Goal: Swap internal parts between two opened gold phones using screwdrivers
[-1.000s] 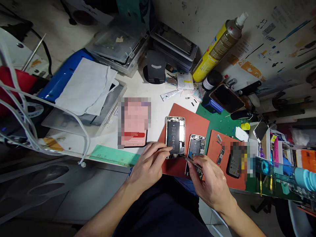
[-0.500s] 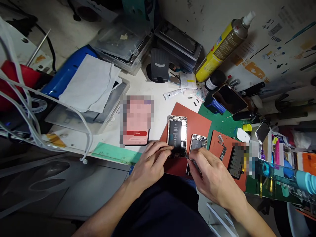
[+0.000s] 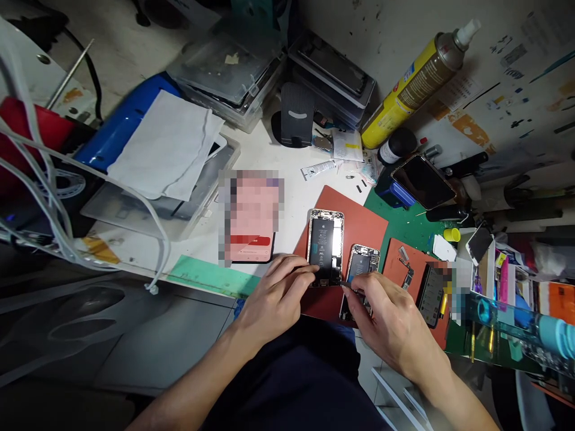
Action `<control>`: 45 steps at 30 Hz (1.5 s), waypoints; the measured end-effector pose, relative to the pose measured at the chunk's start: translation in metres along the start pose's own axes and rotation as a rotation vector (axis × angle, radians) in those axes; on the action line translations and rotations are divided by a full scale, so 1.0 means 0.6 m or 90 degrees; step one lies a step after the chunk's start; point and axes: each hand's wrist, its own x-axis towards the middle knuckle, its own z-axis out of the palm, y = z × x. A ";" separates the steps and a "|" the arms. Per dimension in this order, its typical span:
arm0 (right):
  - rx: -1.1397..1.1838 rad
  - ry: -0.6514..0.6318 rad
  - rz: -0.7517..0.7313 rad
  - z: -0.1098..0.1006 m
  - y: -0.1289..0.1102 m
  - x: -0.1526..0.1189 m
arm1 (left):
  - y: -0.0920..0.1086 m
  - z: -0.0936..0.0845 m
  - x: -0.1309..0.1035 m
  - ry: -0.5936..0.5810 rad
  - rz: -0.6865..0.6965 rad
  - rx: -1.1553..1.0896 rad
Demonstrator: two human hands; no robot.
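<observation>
An opened phone (image 3: 326,242) with a black battery lies on a red-brown mat (image 3: 359,221). At its lower left edge my left hand (image 3: 281,293) grips it, fingertips over the battery's lower part. My right hand (image 3: 386,311) is pinched at the phone's lower right corner, around a small dark item too small to name. Partly under my right hand is a second opened phone (image 3: 360,263), its internals showing. To the left, a phone with a lit pink screen (image 3: 251,221) rests on the white table, partly pixelated.
A yellow spray can (image 3: 406,90) and a dark phone on a blue stand (image 3: 423,181) are at the back right. Further right, another mat (image 3: 395,254) holds small parts and a lit phone (image 3: 431,294). Clear plastic cases (image 3: 233,72) and white cables (image 3: 40,143) are left.
The whole view has shifted slightly. My right hand's fingers have moved a little at the phone's lower right corner; my left hand keeps its hold.
</observation>
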 end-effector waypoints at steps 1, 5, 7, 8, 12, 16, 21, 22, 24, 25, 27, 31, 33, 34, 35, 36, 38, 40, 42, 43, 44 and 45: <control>-0.005 0.004 0.002 0.002 0.000 -0.001 | -0.001 0.000 -0.001 -0.001 0.001 0.000; -0.051 0.040 -0.007 0.008 0.003 -0.002 | -0.002 0.001 -0.003 -0.005 0.004 0.000; -0.068 0.056 -0.025 0.010 0.004 -0.001 | -0.002 0.001 -0.003 -0.003 0.004 0.003; -0.073 0.059 -0.033 0.012 0.004 0.000 | -0.002 0.001 -0.003 -0.003 0.004 0.003; -0.092 0.075 -0.056 0.016 0.004 0.006 | 0.000 0.000 0.000 0.001 0.001 0.000; -0.083 0.042 -0.069 0.010 0.003 0.011 | 0.001 -0.002 0.001 0.004 -0.004 0.002; 0.001 -0.092 -0.079 -0.007 0.004 0.014 | 0.001 -0.004 0.003 -0.003 -0.005 0.008; 0.007 -0.089 -0.074 -0.008 0.005 0.014 | 0.001 -0.004 0.003 -0.003 -0.003 0.009; -0.005 -0.048 -0.060 -0.007 0.007 0.013 | 0.001 -0.005 0.003 -0.002 -0.001 0.007; -0.013 -0.028 -0.056 -0.006 0.007 0.013 | 0.001 -0.005 0.003 -0.001 0.000 0.004; -0.008 -0.026 -0.055 -0.005 0.007 0.012 | 0.001 -0.004 0.003 0.003 -0.003 -0.002; 0.002 -0.041 -0.050 -0.006 0.004 0.011 | 0.001 -0.003 0.003 0.003 -0.014 -0.003; -0.026 -0.022 -0.050 -0.006 0.003 0.010 | 0.001 -0.003 0.003 0.002 -0.008 -0.001; -0.027 -0.027 -0.050 -0.006 0.003 0.009 | 0.001 -0.003 0.002 0.001 -0.005 0.000; -0.019 -0.039 -0.049 -0.006 0.003 0.008 | 0.001 -0.003 0.002 0.002 -0.002 0.002; -0.010 -0.050 -0.045 -0.006 0.004 0.007 | 0.001 -0.003 0.002 0.001 0.000 0.003; -0.004 -0.042 -0.046 -0.005 0.004 0.005 | 0.001 -0.003 0.002 -0.001 0.001 0.006; -0.013 -0.028 -0.056 -0.005 0.005 0.002 | 0.001 -0.003 0.002 -0.003 0.005 0.008; -0.012 -0.038 -0.061 -0.005 0.005 0.001 | 0.001 -0.003 0.002 -0.005 0.008 0.010; -0.014 -0.038 -0.059 -0.004 0.005 0.000 | 0.001 -0.003 0.003 -0.005 0.010 0.012; -0.018 -0.030 -0.057 -0.004 0.004 -0.001 | 0.000 -0.003 0.003 -0.005 0.011 0.012; -0.024 -0.018 -0.056 -0.004 0.004 -0.001 | 0.000 -0.002 0.003 -0.005 0.012 0.013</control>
